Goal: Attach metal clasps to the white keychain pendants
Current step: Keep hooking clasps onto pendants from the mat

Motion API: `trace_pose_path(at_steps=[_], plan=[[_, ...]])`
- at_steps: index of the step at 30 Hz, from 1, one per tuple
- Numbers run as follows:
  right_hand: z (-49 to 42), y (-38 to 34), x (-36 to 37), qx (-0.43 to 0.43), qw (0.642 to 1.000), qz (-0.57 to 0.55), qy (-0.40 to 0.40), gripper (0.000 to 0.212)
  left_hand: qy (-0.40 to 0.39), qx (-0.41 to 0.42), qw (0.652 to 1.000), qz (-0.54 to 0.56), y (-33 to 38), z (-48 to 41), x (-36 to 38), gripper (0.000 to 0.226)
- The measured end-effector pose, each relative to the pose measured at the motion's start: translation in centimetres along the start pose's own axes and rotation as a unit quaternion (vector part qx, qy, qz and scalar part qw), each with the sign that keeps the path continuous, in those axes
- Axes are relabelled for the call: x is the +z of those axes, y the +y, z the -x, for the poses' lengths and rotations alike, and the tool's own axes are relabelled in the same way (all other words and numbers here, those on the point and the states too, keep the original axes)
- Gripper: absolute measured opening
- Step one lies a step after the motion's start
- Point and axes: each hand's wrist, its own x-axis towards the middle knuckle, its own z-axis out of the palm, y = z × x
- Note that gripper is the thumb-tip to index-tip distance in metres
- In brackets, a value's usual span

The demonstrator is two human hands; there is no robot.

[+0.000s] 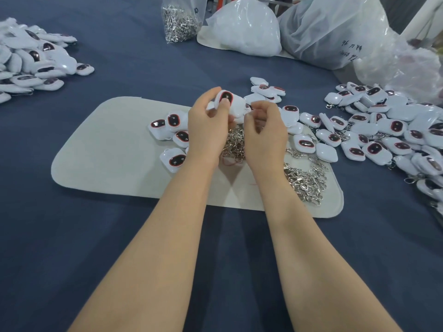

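We see white pendants [374, 149] with dark red-rimmed oval faces | silver metal clasps [304, 180] | pale beige felt mat [107, 159] | navy blue tablecloth [72, 248] | translucent whitish plastic bags [335, 27].

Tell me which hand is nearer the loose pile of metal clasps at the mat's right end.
Right. The right hand hangs just up and left of the clasp pile; the left hand, gripping a white pendant, sits farther left, beyond the right hand.
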Motion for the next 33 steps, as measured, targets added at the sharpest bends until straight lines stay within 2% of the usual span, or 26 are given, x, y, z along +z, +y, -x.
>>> trace_pose_path(at_steps=[3, 5, 8, 13, 24, 29, 33], plan=[[0.01, -0.07, 0.03, 0.002, 1.0, -0.011, -0.019, 0.018, 0.01, -0.085, 0.991, 0.103, 0.03, -0.12, -0.04, 0.02], [0.03, -0.1, -0.02, 0.001, 1.0, -0.012, -0.023, 0.016, 0.004, -0.119, 0.984, 0.133, 0.12, -0.07, -0.06, 0.019], [0.03, -0.18, -0.06, 0.0, 1.0, -0.024, -0.015, 0.013, 0.0, -0.144, 0.977, 0.155, 0.32, -0.01, -0.16, 0.009], [0.08, -0.28, -0.08, -0.008, 0.999, -0.034, 0.008, 0.01, -0.009, -0.155, 0.976, 0.151, 0.26, 0.07, -0.28, 0.01], [0.02, -0.1, -0.07, -0.036, 0.998, 0.005, 0.059, 0.011, -0.022, -0.103, 0.993, 0.056, -0.2, 0.0, 0.11, 0.02], [-0.03, 0.05, -0.25, -0.036, 0.997, 0.034, 0.051, 0.012, 0.006, -0.044, 0.999, -0.004, -0.1, 0.17, 0.19, 0.016], [-0.27, 0.3, -0.29, -0.021, 0.998, 0.044, 0.048, 0.013, -0.016, 0.018, 0.998, -0.062, -0.22, 0.39, 0.22, 0.016]])
